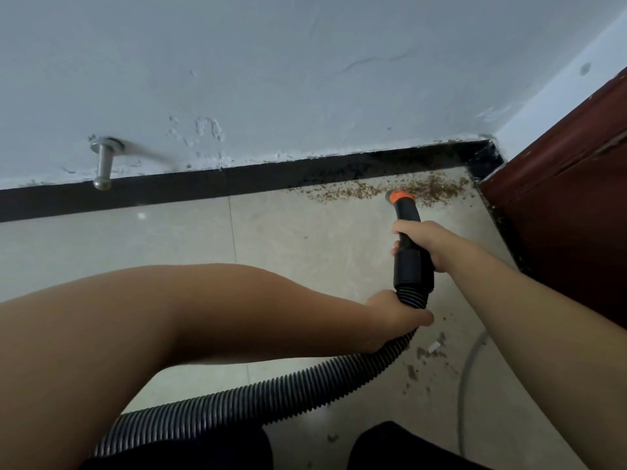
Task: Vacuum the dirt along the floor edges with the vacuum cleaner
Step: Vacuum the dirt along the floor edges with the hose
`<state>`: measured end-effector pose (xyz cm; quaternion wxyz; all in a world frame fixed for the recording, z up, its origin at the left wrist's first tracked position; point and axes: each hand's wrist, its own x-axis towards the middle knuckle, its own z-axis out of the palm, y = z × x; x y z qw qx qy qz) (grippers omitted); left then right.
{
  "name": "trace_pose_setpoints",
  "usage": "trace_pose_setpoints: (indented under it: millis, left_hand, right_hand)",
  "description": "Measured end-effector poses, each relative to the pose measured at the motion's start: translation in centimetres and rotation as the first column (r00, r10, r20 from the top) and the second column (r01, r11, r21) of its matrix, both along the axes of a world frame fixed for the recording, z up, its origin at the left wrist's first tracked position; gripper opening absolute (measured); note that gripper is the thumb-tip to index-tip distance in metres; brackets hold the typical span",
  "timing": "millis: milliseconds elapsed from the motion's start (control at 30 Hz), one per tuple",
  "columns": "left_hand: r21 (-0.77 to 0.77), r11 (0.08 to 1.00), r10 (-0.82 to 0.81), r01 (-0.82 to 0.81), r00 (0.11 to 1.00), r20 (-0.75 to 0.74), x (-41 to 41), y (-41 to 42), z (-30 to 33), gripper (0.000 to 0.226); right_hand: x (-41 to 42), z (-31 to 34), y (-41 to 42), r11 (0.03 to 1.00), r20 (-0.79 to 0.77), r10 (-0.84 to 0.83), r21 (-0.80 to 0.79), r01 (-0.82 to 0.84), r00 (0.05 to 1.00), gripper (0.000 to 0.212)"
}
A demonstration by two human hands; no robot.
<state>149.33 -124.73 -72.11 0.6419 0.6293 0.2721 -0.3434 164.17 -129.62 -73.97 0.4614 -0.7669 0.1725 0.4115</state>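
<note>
Corner crumbs are getting vacuumed, but there's plenty left to go.

From where I'm standing, the right hand (422, 244) is wrapped around the black nozzle handle (410, 239) and the left hand (395, 315) grips the ribbed hose (271, 398) just behind it, so both hands are closed on the vacuum. The orange tip (401, 197) sits right at the brown dirt strip (390, 189) along the black baseboard (203, 189), near the corner by the dark red door frame (559, 212). I'd say it's barely underway: that strip looks mostly intact on both sides of the tip, and there's another scatter of crumbs (427, 354) on the tile closer to the person, beside a grey cord (466, 378), with a small white scrap in it. The stretch of edge under the metal door stop (101, 164) looks clean.
</note>
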Motion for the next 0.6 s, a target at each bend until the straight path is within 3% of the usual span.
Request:
trace_pose_setpoints:
  millis: [367,600]
  left_hand:
    - [0.007,0.995,0.101,-0.101,0.994,-0.046,-2.5,0.2,0.0,0.020]
    - [0.127,0.988,0.086,-0.090,0.996,0.037,-4.4,0.9,-0.4,0.020]
  right_hand:
    - [-2.4,0.3,2.9,0.976,-0.041,0.216,0.000,-0.216,0.976,0.018]
    - [-4.7,0.6,4.9,0.940,-0.037,0.342,0.021,-0.342,0.939,0.014]
